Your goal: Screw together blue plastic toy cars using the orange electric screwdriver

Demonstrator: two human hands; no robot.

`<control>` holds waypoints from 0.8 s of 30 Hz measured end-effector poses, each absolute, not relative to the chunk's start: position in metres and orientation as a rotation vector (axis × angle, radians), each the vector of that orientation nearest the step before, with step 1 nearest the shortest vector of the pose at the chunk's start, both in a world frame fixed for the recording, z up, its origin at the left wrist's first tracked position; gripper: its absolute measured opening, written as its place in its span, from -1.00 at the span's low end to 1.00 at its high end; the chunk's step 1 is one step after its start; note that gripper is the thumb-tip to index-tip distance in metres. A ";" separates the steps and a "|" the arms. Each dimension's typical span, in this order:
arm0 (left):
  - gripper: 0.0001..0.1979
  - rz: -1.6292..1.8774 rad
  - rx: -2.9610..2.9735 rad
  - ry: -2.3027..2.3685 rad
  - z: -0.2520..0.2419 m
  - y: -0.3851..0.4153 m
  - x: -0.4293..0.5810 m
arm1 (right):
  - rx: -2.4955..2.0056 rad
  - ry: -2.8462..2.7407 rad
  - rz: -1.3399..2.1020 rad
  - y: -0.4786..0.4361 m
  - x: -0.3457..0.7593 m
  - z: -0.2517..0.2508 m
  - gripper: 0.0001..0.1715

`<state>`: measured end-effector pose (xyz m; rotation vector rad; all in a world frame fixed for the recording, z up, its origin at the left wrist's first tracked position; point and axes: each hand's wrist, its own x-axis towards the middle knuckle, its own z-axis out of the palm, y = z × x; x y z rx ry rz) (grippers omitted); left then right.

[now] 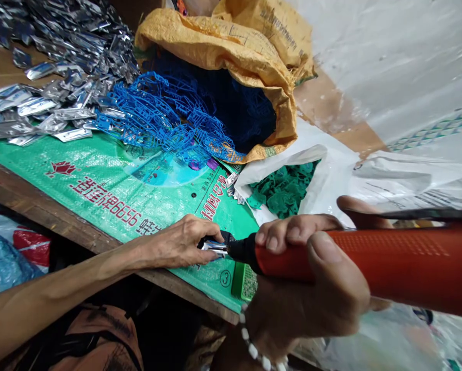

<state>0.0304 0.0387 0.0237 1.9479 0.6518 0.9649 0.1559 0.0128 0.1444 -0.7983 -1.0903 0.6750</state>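
Observation:
My left hand (pixel 186 238), reaching in from the left, pinches a small shiny metal piece with a black part (pixel 216 247) just above the green printed sheet (pixel 95 170). Wrapped around a red-orange electric screwdriver (pixel 401 265) is my right hand (pixel 327 283), with a white bead bracelet at its wrist. The screwdriver lies nearly level, and its black nose (pixel 241 250) meets the piece in my left hand. The exact contact at the tip is too small to make out. Below the nose, a small green box (pixel 238 278) of tiny metal bits is partly hidden by my right hand.
Silver metal pieces (pixel 41 105) lie heaped at the upper left. Blue plastic frames (pixel 157 111) spill from an open orange sack (pixel 215 49). A white bag (pixel 319 154) to its right holds green pieces (pixel 285 188). The table's wooden edge (pixel 53 216) runs along the near side.

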 end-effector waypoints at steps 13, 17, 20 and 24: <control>-0.83 1.001 1.957 0.643 0.023 0.039 0.031 | -0.773 -1.134 0.652 0.012 0.154 0.147 -0.75; -0.82 0.994 1.955 0.637 0.024 0.039 0.031 | -0.804 -1.125 0.634 0.011 0.154 0.146 -0.73; -0.82 0.993 1.955 0.646 0.024 0.040 0.031 | -0.794 -1.143 0.629 0.011 0.154 0.145 -0.73; -0.84 0.987 1.958 0.649 0.025 0.040 0.032 | -0.759 -1.172 0.589 0.010 0.152 0.142 -0.67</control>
